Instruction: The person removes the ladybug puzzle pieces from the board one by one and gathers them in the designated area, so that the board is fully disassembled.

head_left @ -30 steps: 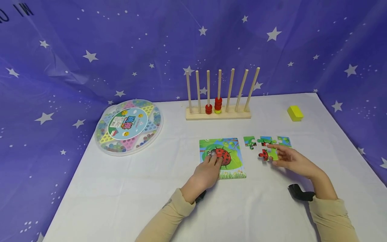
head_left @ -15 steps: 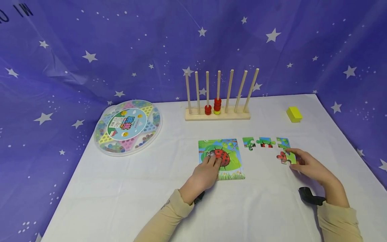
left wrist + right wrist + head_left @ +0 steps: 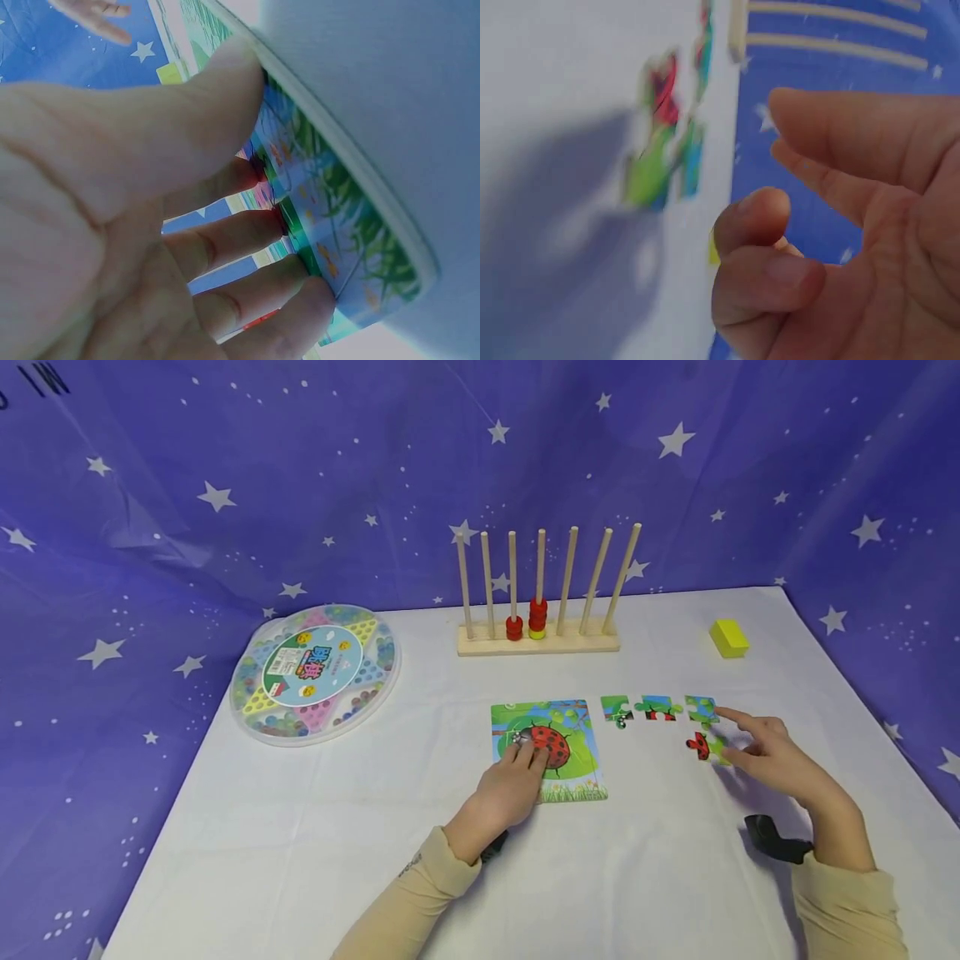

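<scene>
Though white the tablecloth [image 3: 315, 827], purple backdrop [image 3: 420, 460].

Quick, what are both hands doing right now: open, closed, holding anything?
Left hand: open, fingers resting on the puzzle.
Right hand: open, holding nothing, near the red-green piece.

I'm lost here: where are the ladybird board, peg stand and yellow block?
Ladybird board [image 3: 557, 748]: head view, on the printed ladybird's red body.
Peg stand [image 3: 538, 646]: head view, on its wooden base.
Yellow block [image 3: 728, 636]: head view, top face.

Peg rack [image 3: 558, 645] behind puzzle [image 3: 558, 740], pieces [image 3: 657, 704] right
</scene>
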Motion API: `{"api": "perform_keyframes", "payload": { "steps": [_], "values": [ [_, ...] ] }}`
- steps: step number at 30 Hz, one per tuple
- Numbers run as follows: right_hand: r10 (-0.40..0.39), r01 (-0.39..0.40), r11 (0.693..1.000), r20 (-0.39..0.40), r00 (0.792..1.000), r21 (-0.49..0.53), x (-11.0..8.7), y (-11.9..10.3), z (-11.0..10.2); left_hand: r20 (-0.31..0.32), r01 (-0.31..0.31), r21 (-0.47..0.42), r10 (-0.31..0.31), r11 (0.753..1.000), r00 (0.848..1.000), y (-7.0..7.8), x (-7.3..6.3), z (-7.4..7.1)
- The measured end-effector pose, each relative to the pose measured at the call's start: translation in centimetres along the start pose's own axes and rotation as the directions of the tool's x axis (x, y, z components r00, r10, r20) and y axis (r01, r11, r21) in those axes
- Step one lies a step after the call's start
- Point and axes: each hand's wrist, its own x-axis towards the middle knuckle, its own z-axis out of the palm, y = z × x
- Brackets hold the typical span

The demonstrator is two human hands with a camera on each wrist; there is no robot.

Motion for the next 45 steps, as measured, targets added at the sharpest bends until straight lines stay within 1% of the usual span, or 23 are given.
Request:
{"api": "perform_keyframes", "payload": {
  "steps": [3,6,7,10,12,15,17,20,23,25,28,30,33,35,37,39,42,45],
  "values": [
    [-0.118,0.118,0.992,0.001,0.993,-0.034,0.9,-1.8,0.7,-0.007,-0.006,0.007,0.006,1.000,1.000,0.0,0.0,0.0],
    [-0.220,0.222,0.975,0.045,0.974,-0.031,2.2,-3.8,2.6,-0.008,-0.016,0.001,0.016,1.000,1.000,-0.1,0.0,-0.1],
    [-0.226,0.228,0.973,0.073,0.971,-0.021,2.6,-4.5,3.4,-0.008,-0.015,-0.007,0.015,1.000,1.000,-0.1,0.0,-0.1],
    [-0.280,0.280,0.960,0.130,0.951,0.020,4.2,-6.4,5.8,-0.001,-0.009,-0.034,0.009,0.999,1.000,-0.2,0.0,-0.1],
    [-0.310,0.306,0.951,0.156,0.938,0.051,5.2,-7.5,7.2,0.004,-0.002,-0.042,0.002,0.999,1.000,-0.2,0.1,-0.2],
    [-0.332,0.327,0.943,0.184,0.925,0.061,6.6,-8.9,9.1,0.016,0.005,-0.040,-0.004,0.999,1.000,-0.3,0.1,-0.2],
    [-0.337,0.333,0.941,0.201,0.920,0.053,7.4,-9.6,10.0,0.020,0.004,-0.039,-0.003,0.999,1.000,-0.4,0.2,-0.2],
    [-0.317,0.324,0.946,0.236,0.919,0.011,8.2,-10.2,11.0,0.010,-0.016,-0.035,0.016,0.999,1.000,-0.7,0.5,-0.3],
    [-0.279,0.294,0.956,0.261,0.924,-0.019,8.7,-10.6,11.6,-0.038,-0.047,-0.057,0.045,0.997,0.998,-1.3,0.9,-0.4],
    [-0.254,0.270,0.963,0.266,0.930,-0.024,8.8,-10.7,11.7,-0.077,-0.061,-0.077,0.055,0.995,0.996,-1.8,1.1,-0.4],
    [-0.231,0.247,0.969,0.263,0.937,-0.026,8.8,-10.8,11.9,-0.105,-0.046,-0.126,0.032,0.991,0.994,-2.8,1.2,-0.2],
    [-0.220,0.237,0.971,0.258,0.941,-0.035,8.7,-10.9,11.9,-0.098,-0.011,-0.152,-0.004,0.988,0.995,-3.5,1.2,-0.1],
    [-0.209,0.229,0.972,0.248,0.946,-0.052,8.6,-10.9,12.1,-0.037,0.055,-0.203,-0.064,0.978,0.997,-4.5,1.2,0.2],
    [-0.206,0.226,0.972,0.238,0.949,-0.058,8.5,-10.9,12.1,0.010,0.081,-0.230,-0.081,0.970,0.997,-4.9,1.2,0.5],
    [-0.209,0.227,0.972,0.230,0.950,-0.053,8.5,-10.9,12.1,0.053,0.097,-0.252,-0.086,0.963,0.995,-5.1,1.2,0.6],
    [-0.207,0.222,0.974,0.225,0.952,-0.044,8.5,-11.1,12.1,0.079,0.099,-0.274,-0.080,0.957,0.994,-5.1,1.3,0.7],
    [-0.222,0.235,0.971,0.219,0.950,-0.035,8.6,-11.2,12.1,0.096,0.100,-0.293,-0.075,0.951,0.993,-5.3,1.3,0.7],
    [-0.249,0.258,0.966,0.215,0.944,-0.014,8.6,-11.1,12.1,0.099,0.088,-0.315,-0.059,0.945,0.993,-5.4,1.3,0.7]
  ]
}}
